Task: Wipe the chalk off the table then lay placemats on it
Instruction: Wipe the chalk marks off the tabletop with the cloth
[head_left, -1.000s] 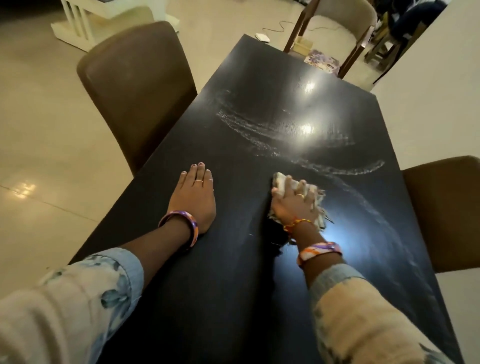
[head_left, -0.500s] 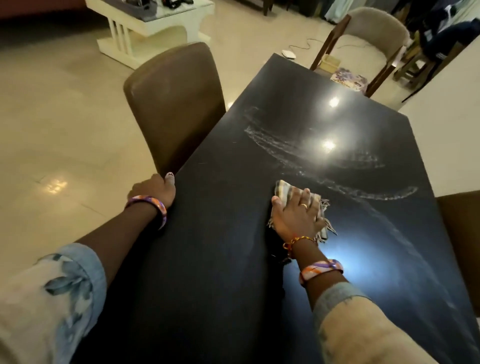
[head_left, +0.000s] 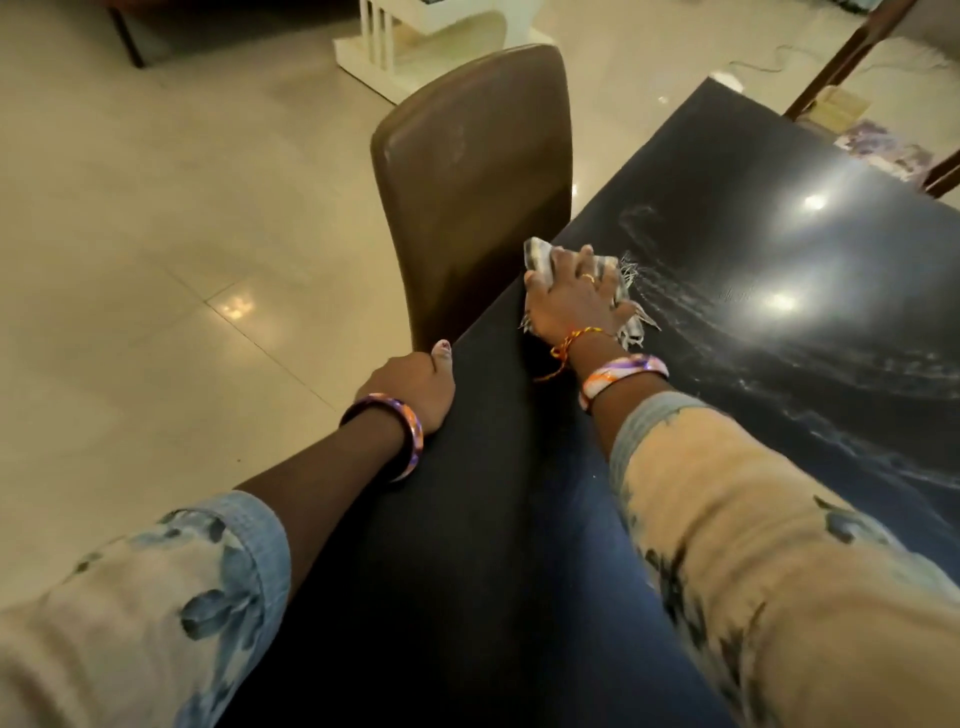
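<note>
At the left edge of the table (head_left: 488, 519), the right hand (head_left: 576, 301) presses a striped cloth (head_left: 537, 254) flat against the dark top, fingers spread over the fabric with its fringe showing on both sides. The left hand (head_left: 413, 387) grips the table edge, thumb on top, its other fingers hidden below the rim, beside the brown chair (head_left: 472, 176). Chalk (head_left: 810, 374) lies in curved white streaks to the right of the cloth and runs on toward the near right edge; the strip under the forearms appears clean. To wipe well, keep the palm flat and the pressure even, overlap each pass with the last, and work from the cleaned strip toward the streaks. Turn the cloth to a fresh face once it loads, or it is likely to smear. Placemats are not in view; the wiping step is judged partly done
</note>
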